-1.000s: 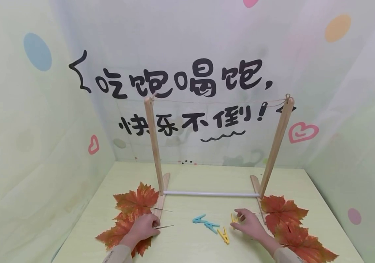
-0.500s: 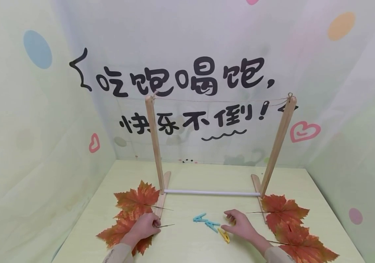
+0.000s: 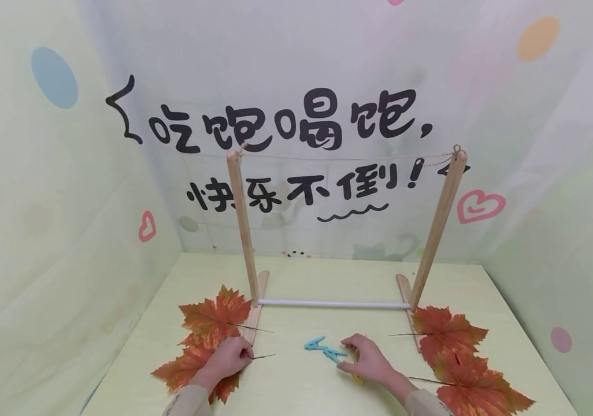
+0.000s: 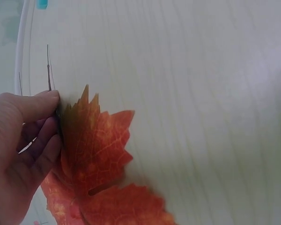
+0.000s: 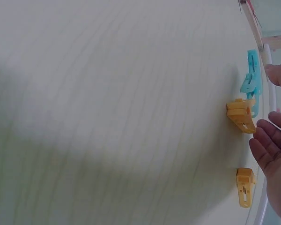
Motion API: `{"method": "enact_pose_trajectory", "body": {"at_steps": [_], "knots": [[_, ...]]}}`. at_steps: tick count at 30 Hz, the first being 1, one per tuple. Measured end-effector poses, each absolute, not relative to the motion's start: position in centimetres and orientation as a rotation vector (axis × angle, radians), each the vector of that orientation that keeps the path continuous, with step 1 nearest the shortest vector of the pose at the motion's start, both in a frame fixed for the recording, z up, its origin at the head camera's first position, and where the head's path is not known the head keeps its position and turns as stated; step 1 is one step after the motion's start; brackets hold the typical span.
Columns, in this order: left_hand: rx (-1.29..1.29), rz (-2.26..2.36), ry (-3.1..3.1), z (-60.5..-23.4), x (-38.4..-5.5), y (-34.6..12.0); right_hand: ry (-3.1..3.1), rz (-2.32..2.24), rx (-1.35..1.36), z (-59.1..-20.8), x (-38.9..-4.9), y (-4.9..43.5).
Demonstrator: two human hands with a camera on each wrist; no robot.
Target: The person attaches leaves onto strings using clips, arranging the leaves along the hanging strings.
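In the head view my left hand [image 3: 229, 359] pinches the thin stem [image 3: 263, 356] of an orange-red artificial maple leaf [image 3: 179, 370], the nearer of two on the left. The left wrist view shows thumb and fingertips on that stem [image 4: 49, 77], the leaf [image 4: 98, 145] beside them. My right hand [image 3: 369, 361] is by the clothespins, thumb and fingers apart. Two blue clothespins [image 3: 315, 344] lie just left of it. One yellow clothespin [image 3: 358, 379] shows partly beneath it. In the right wrist view, two yellow clothespins [image 5: 245, 187] lie near my fingers [image 5: 271, 136].
Behind the hands stands a wooden frame with two posts [image 3: 247, 231], a string [image 3: 327, 159] across the top and a white rod [image 3: 333, 304] low down. Another maple leaf [image 3: 215, 315] lies at left, two more [image 3: 449, 335] at right. A printed curtain [image 3: 286, 69] encloses the table.
My right hand has moved left, from beside one yellow clothespin to over the other and close to the blue ones. My left hand has stayed on the stem.
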State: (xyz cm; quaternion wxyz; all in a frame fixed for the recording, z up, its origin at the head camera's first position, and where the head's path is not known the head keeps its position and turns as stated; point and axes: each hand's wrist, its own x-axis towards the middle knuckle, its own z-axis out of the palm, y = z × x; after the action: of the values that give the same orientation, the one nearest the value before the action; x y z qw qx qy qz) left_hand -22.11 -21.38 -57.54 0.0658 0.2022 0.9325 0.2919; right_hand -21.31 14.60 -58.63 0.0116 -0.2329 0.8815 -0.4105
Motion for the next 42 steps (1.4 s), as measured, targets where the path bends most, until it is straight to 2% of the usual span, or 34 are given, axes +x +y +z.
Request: {"method": "enact_pose_trajectory", "body": {"at_steps": [10, 26, 42], "knots": [[0.61, 0.864, 2.824, -57.2, -22.1, -21.5, 2.838, -1.082, -0.736, -59.4, -21.6, 13.5], [0.67, 0.898, 2.897, -55.9, -22.3, -22.2, 2.884, -1.125, -0.783, -59.6, -21.7, 13.2], [0.599, 0.971, 2.878, -54.2, -22.9, -22.8, 2.842, -1.154, -0.813, -57.9, -22.0, 13.5]]}}
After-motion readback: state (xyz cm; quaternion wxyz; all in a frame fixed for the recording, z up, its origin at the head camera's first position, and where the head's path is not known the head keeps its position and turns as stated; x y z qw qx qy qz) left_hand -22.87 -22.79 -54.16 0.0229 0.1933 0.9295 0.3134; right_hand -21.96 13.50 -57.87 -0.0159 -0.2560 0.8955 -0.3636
